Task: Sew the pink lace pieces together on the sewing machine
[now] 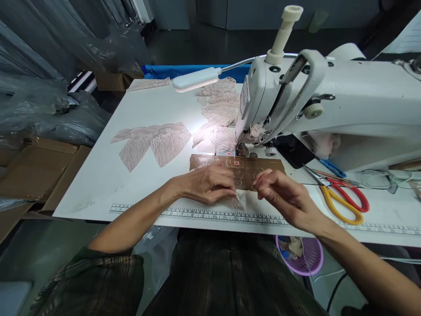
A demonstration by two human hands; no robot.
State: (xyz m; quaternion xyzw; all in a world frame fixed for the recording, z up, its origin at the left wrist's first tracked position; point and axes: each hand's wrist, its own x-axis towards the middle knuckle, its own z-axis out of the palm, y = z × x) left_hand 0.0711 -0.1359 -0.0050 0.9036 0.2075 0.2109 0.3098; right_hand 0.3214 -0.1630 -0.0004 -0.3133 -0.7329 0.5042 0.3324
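Note:
My left hand (210, 182) is closed on a small piece of pale lace (234, 202), whose thin edge pokes out below the fingertips. To its right, my right hand (283, 193) has its thumb and fingers pinched together; what they grip, if anything, is too fine to make out. Both hands are over the front of a brown taped plate (245, 175) on the sewing machine's bed. Behind it is the needle area of the white sewing machine (263, 96). Cut lace pieces (169, 142) lie flat on the left, and a lace pile (219, 109) sits beside the machine head.
Scissors (344, 199) with red and yellow handles lie right of my right hand, near a dark phone (294, 151). A lamp (197, 79) hangs over the white table (98, 175). A printed ruler (197, 215) runs along the front edge. Below is a purple basket (309, 259).

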